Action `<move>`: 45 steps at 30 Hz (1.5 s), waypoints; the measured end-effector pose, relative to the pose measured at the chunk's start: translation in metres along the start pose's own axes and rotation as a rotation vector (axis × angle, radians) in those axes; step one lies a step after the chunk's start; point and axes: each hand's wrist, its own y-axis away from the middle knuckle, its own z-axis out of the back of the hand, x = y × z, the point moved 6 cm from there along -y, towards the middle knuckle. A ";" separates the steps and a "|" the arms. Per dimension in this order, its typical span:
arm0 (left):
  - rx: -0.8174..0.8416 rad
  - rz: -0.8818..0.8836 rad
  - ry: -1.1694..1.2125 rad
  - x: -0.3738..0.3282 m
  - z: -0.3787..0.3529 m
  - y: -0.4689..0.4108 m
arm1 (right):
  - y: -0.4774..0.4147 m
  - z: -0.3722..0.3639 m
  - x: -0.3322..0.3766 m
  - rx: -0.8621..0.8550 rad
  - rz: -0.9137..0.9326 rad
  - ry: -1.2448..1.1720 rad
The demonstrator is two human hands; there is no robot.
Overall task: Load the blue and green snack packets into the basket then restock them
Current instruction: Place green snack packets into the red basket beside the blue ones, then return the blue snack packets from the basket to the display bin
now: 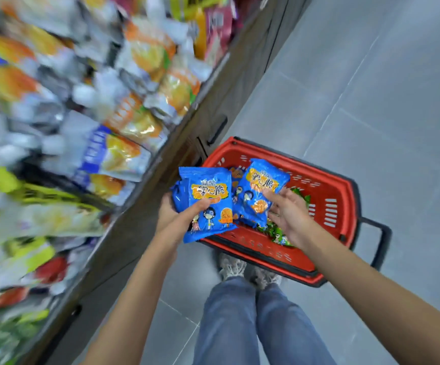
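Shelf (55, 133) at left, stocked w/ snack bags, all motion-blurred; labels unreadable. Left hand (172, 219) grips a stack of blue packets (205, 204), thumb pressed across front of top one, fingers wrapped behind; stack held just above near-left rim of red basket (329, 191). Right hand (290, 214) pinches a second blue packet (262, 191) by its lower right edge, thumb on front, packet tilted, over basket interior. More blue packets under it in basket. Green packets (279, 234) lie in basket below right hand. Basket sits on grey tile floor (371, 88); black handle (382, 243) at right. Person's shoes (233, 266) just beside basket.
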 end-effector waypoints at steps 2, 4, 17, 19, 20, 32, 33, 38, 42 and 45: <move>-0.009 0.001 0.009 -0.025 0.005 0.035 | 0.051 0.003 0.020 0.047 0.047 0.000; -0.011 -0.014 -0.007 -0.044 0.012 0.070 | 0.099 0.008 0.037 0.080 0.092 -0.017; -0.056 -0.074 0.251 -0.036 0.040 0.256 | 0.276 0.048 0.035 0.375 0.190 0.102; -0.134 -0.081 0.334 -0.017 0.046 0.285 | 0.285 0.051 0.028 0.439 0.157 0.166; -0.187 -0.080 0.379 -0.005 0.049 0.301 | 0.289 0.053 0.025 0.476 0.139 0.206; -0.637 -0.086 0.901 0.160 0.099 0.466 | 0.334 -0.011 -0.058 0.925 -0.048 0.675; -0.671 -0.097 0.939 0.169 0.104 0.475 | 0.342 -0.023 -0.067 0.964 -0.046 0.722; -0.787 -0.149 1.108 0.218 0.136 0.511 | 0.380 -0.082 -0.122 1.091 -0.040 0.869; -0.832 -0.153 1.154 0.255 0.177 0.533 | 0.407 -0.125 -0.176 1.130 -0.053 0.930; -0.844 -0.130 1.158 0.276 0.216 0.549 | 0.428 -0.154 -0.215 1.131 -0.087 0.901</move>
